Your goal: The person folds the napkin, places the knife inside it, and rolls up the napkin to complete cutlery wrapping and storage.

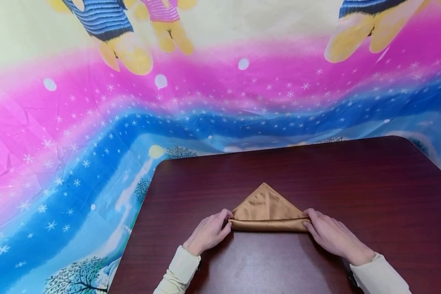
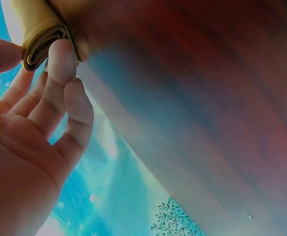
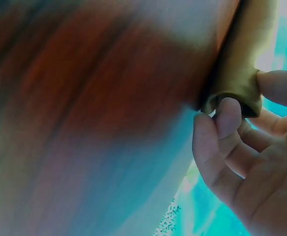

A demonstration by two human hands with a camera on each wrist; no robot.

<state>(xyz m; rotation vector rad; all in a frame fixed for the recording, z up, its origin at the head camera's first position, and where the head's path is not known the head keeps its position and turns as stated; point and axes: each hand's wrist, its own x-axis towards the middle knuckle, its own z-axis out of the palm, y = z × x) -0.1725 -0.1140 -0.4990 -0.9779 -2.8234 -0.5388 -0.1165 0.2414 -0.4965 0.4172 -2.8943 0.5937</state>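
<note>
A shiny golden-brown satin cloth lies on the table in the head view, its flat part a triangle pointing away from me. The near side is wound into a roll running left to right. My left hand pinches the roll's left end between thumb and fingers; the coiled layers of the cloth show in the left wrist view. At the other end my right hand grips the roll the same way. In the right wrist view, fingertips rest at the open end of the rolled cloth, with the thumb on its side.
The dark reddish-brown table has rounded far corners and extends beyond the cloth on every side. Behind it hangs a printed curtain in pink and blue with snowflakes and bears, close along the far and left edges.
</note>
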